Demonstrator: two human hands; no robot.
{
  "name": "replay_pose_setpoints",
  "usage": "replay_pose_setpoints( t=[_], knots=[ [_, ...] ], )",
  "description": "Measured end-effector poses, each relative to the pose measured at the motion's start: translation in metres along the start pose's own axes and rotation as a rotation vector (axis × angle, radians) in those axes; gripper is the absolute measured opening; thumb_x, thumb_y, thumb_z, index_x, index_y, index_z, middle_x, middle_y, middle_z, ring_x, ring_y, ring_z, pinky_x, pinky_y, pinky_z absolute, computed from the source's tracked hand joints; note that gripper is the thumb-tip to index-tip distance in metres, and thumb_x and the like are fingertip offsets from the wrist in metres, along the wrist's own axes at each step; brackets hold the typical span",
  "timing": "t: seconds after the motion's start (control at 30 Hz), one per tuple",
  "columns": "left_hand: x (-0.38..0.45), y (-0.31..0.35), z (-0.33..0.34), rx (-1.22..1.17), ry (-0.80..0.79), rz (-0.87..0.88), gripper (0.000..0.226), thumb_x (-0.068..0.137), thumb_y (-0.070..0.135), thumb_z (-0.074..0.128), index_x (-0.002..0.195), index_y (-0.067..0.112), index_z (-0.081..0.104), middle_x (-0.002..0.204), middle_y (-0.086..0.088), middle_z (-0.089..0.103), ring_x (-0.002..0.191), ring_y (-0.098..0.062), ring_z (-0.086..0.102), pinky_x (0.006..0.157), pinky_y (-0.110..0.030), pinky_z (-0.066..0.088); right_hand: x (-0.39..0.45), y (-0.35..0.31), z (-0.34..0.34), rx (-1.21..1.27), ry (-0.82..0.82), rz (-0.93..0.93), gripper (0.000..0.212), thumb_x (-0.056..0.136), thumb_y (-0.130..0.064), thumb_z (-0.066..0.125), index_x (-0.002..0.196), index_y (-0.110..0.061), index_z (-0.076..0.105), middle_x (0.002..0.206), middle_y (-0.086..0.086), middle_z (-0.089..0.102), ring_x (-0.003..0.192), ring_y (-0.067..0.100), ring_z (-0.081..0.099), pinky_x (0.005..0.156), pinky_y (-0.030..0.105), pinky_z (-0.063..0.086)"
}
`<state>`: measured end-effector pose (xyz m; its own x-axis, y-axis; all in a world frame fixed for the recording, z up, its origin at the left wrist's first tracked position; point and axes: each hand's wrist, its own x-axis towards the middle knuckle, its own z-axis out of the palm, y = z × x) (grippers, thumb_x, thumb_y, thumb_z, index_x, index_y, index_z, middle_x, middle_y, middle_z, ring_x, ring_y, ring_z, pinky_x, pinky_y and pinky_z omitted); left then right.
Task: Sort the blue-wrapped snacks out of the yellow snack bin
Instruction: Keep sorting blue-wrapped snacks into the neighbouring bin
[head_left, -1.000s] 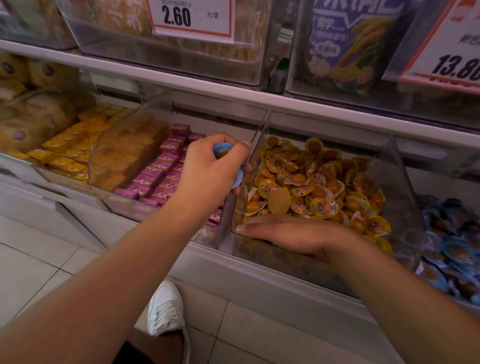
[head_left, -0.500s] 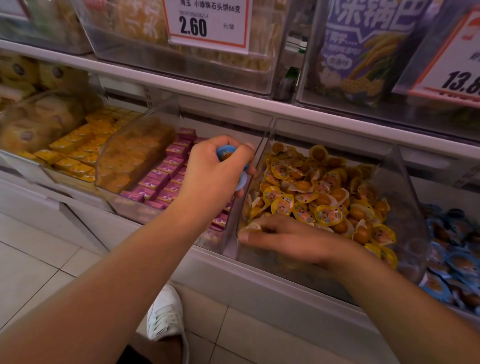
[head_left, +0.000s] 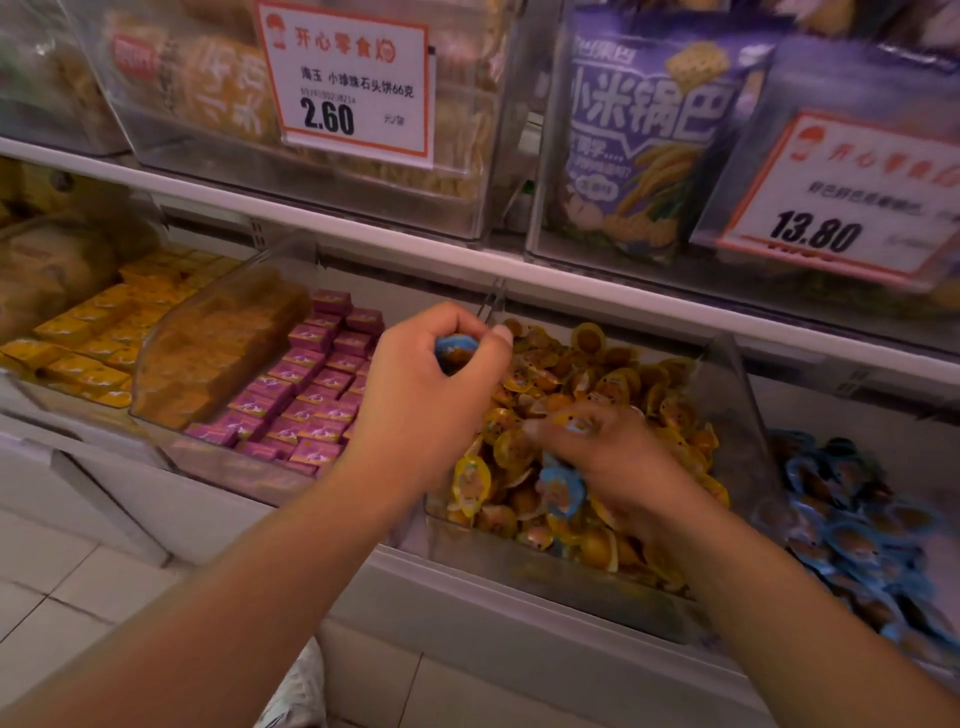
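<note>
Landmark is the yellow bin (head_left: 727, 395). Left of it, pink packs (head_left: 311, 395). Left hand (head_left: 421, 400) hovers over the bin's left edge, fingers curled around a blue snack (head_left: 454, 349). Right hand (head_left: 608, 457) is down in the bin's yellow pile, pinching another blue one (head_left: 561, 491). Right of the bin sits a blue pile (head_left: 852, 530).
</note>
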<state>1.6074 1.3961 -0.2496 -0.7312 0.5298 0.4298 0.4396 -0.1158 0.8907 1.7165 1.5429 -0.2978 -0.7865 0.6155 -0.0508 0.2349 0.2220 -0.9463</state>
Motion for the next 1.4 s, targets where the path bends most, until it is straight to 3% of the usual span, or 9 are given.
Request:
replay_pose_setpoints(
  t=[0.13,0.27,0.37,0.57,0.83,0.97,1.13,1.27,1.4],
  knots=[
    [-0.009,-0.001,0.022,0.037,-0.064,-0.033,0.016,0.090,0.035,0.067,0.077,0.025,0.064,0.060,0.002,0.063,0.049,-0.017,0.059,0.043,-0.023,0.043,0.008,-0.005,-0.036,0.574,0.336,0.321,0.030,0.087,-0.033,0.072,0.101,-0.007,0.073,0.096,0.013,0.073,0.086,0.029,0.066,0.083,0.042,0.054],
    [-0.021,-0.007,0.055,-0.160,-0.219,-0.376,0.006,0.090,0.015,0.069,0.086,0.020,0.068,0.069,0.005,0.063,0.056,-0.010,0.059,0.047,-0.021,0.044,0.003,-0.016,-0.045,0.880,0.222,0.361,0.025,0.093,-0.022,0.054,0.102,-0.003,0.065,0.096,0.021,0.065,0.081,0.031,0.065,0.072,0.039,0.057],
    [-0.030,-0.008,0.077,-0.490,-0.243,-0.775,0.011,0.091,0.015,0.066,0.099,0.009,0.068,0.079,-0.009,0.064,0.060,-0.020,0.060,0.046,-0.025,0.046,-0.005,-0.016,-0.042,0.933,0.085,0.379,0.027,0.091,-0.019,0.051,0.112,-0.006,0.062,0.108,0.024,0.062,0.100,0.035,0.061,0.100,0.047,0.049],
    [-0.019,-0.018,0.084,-0.565,-0.317,-0.876,0.027,0.094,0.035,0.062,0.108,0.015,0.073,0.089,-0.012,0.073,0.063,-0.019,0.065,0.048,-0.026,0.048,-0.015,-0.010,-0.042,0.607,0.163,0.201,0.023,0.087,0.002,0.055,0.098,-0.006,0.073,0.087,0.017,0.072,0.071,0.027,0.070,0.060,0.036,0.054],
    [-0.011,-0.034,0.085,-0.336,-0.259,-0.858,0.033,0.096,0.036,0.053,0.101,0.010,0.072,0.073,-0.009,0.070,0.055,-0.024,0.062,0.050,-0.030,0.048,-0.020,-0.009,-0.037,0.545,0.181,0.129,0.036,0.086,0.012,0.055,0.097,-0.017,0.072,0.096,0.015,0.075,0.094,0.029,0.072,0.088,0.042,0.058],
    [-0.008,-0.037,0.076,-0.125,-0.308,-0.731,0.024,0.093,0.032,0.057,0.093,0.014,0.072,0.080,-0.013,0.070,0.061,-0.025,0.067,0.052,-0.030,0.050,-0.025,-0.019,-0.065,-0.211,0.285,-0.211,0.039,0.090,-0.003,0.059,0.110,-0.036,0.068,0.096,-0.003,0.074,0.076,0.016,0.068,0.065,0.021,0.054],
    [-0.013,-0.042,0.065,0.014,-0.672,-0.667,0.018,0.093,0.022,0.058,0.089,0.014,0.074,0.078,-0.002,0.069,0.068,-0.014,0.067,0.062,-0.033,0.059,-0.025,-0.024,-0.076,-0.830,0.191,-0.278,0.075,0.091,-0.014,0.060,0.153,-0.040,0.027,0.155,0.008,0.030,0.126,0.030,0.052,0.100,0.029,0.044],
    [-0.014,-0.044,0.061,0.013,-0.668,-0.617,0.013,0.092,0.019,0.062,0.090,0.013,0.073,0.081,-0.007,0.069,0.070,-0.015,0.067,0.062,-0.034,0.059,-0.026,-0.032,-0.071,-0.943,0.205,-0.379,0.064,0.089,-0.005,0.057,0.147,-0.030,0.043,0.144,0.012,0.044,0.125,0.033,0.050,0.101,0.040,0.047],
    [-0.005,-0.044,0.056,0.018,-0.366,-0.543,0.014,0.091,0.019,0.062,0.083,0.016,0.072,0.078,-0.015,0.069,0.062,-0.023,0.066,0.059,-0.044,0.061,-0.030,-0.024,-0.048,-0.829,-0.104,-0.372,0.039,0.095,-0.008,0.049,0.127,-0.027,0.060,0.115,0.003,0.065,0.104,0.023,0.062,0.080,0.030,0.048]
  ],
)
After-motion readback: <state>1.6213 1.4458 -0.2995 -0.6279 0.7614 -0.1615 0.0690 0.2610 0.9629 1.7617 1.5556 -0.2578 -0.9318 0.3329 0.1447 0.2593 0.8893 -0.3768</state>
